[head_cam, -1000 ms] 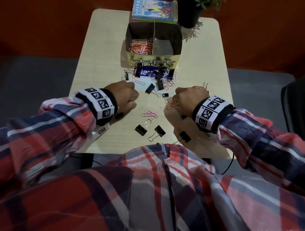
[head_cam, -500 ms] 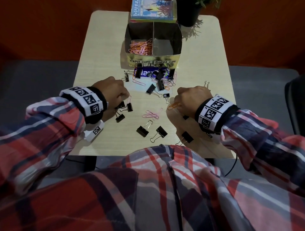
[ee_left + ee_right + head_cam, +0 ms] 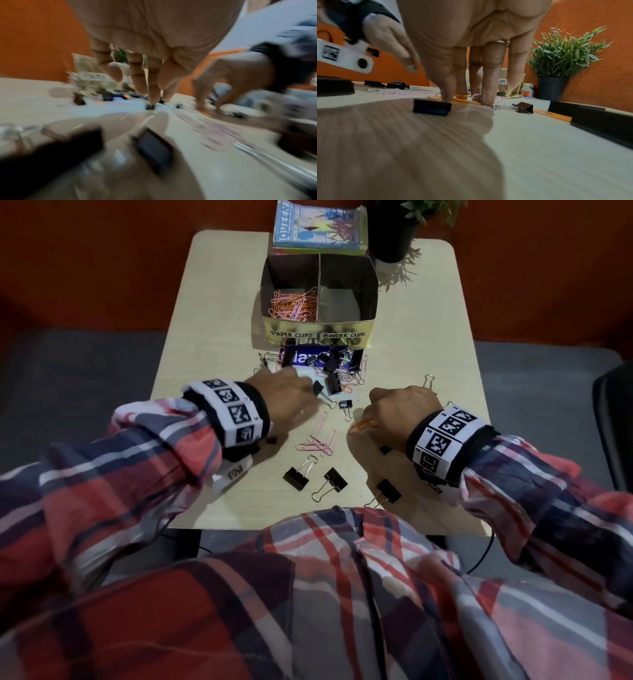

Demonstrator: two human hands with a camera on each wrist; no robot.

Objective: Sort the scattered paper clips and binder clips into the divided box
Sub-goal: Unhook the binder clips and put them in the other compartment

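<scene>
On the left I see my left hand (image 3: 286, 398) low over the surface (image 3: 212, 337), its fingers (image 3: 153, 86) reaching down to a small black binder clip (image 3: 318, 387) at the near edge of the scattered pile; the wrist view is too blurred for me to tell whether the fingers pinch it or only touch it. Behind that pile stands the divided box (image 3: 318, 321), with pink and orange paper clips (image 3: 294, 306) lying in its left compartment, labelled PAPER CLIPS; the right compartment, labelled BINDER CLIPS, looks dark inside. Between my hands lies a loose bunch of pink paper clips (image 3: 317, 441), and nearer to me two black binder clips (image 3: 296, 474) lie side by side, slightly apart. To the right, my right hand (image 3: 399, 414) has its thumb and fingertips (image 3: 486, 100) pressed down on some orange paper clips (image 3: 462, 100) that lie flat on the surface, the fingers straight rather than curled round them. A book (image 3: 320, 229) and a potted plant (image 3: 563, 56) sit beyond the box.
</scene>
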